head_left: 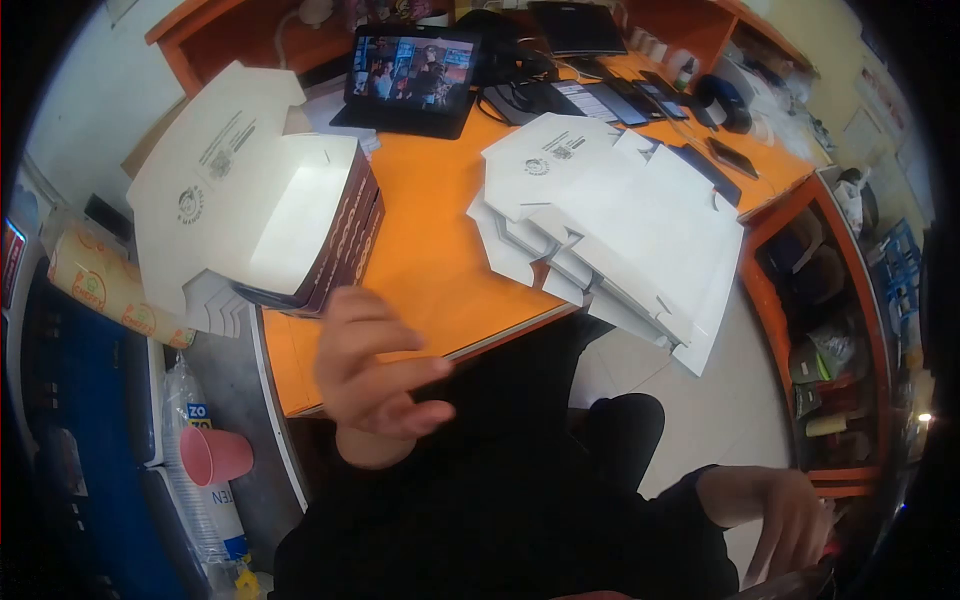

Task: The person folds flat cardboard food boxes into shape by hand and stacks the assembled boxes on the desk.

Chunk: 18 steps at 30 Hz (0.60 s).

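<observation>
My left hand (375,375) is raised over the front edge of the table, slightly blurred, its fingers apart and nothing in them. Just beyond it stands a stack of folded cardboard food boxes (345,235) with dark printed sides and white insides. The lid of the top one (205,160) stands up, showing a printed logo. To the right lies a pile of flat, unfolded white box blanks (640,220), overhanging the table edge. My right hand (790,520) hangs low at the bottom right, fingers curled downward around something dark and reddish that I cannot make out.
An orange table (425,200) carries a tablet (410,80) playing a video, and several phones (625,100) behind the blanks. At left, a pink cup (215,455) sits by a sleeve of clear plastic cups (195,500). A glass-fronted cabinet (870,340) stands right.
</observation>
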### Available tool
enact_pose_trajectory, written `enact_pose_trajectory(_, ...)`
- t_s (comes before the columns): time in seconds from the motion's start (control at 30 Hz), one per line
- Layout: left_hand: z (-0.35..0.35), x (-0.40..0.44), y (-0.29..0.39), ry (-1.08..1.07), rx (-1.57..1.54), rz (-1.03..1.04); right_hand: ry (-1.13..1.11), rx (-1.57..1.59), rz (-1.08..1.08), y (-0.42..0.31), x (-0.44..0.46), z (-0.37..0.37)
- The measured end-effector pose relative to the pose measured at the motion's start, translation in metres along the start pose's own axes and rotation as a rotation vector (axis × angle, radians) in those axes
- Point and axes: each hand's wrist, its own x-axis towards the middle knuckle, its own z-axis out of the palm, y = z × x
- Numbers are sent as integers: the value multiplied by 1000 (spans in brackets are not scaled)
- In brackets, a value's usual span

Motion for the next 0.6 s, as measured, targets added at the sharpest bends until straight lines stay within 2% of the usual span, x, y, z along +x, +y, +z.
enact_pose_trajectory(0.1, 21, 13, 6, -211, -207, -71, -286, 459, -140, 10, -35, -56)
enact_pose_trajectory(0.13, 31, 19, 7, -271, -232, -64, -300, 328, -126, 9, -8, -47)
enact_pose_trajectory(0.17, 41, 24, 9, -328, -258, -60, -179, -136, 8, 7, 45, -14)
enact_pose_trajectory(0.2, 52, 29, 13, -393, -275, -38, -131, -400, 114, 10, 79, 4)
enact_pose_trajectory(0.3, 80, 44, 27, -582, -310, 28, -82, -679, 253, 58, 123, 22)
enact_pose_trajectory(0.4, 98, 56, 32, -738, -296, 102, -95, -574, 530, 92, 134, 20)
enact_pose_trajectory(0.5, 111, 65, 13, -716, -163, 82, -185, -543, 664, 107, 139, 9)
enact_pose_trajectory(0.6, 127, 67, -12, -711, -129, -113, -175, -397, 678, 120, 137, -2)
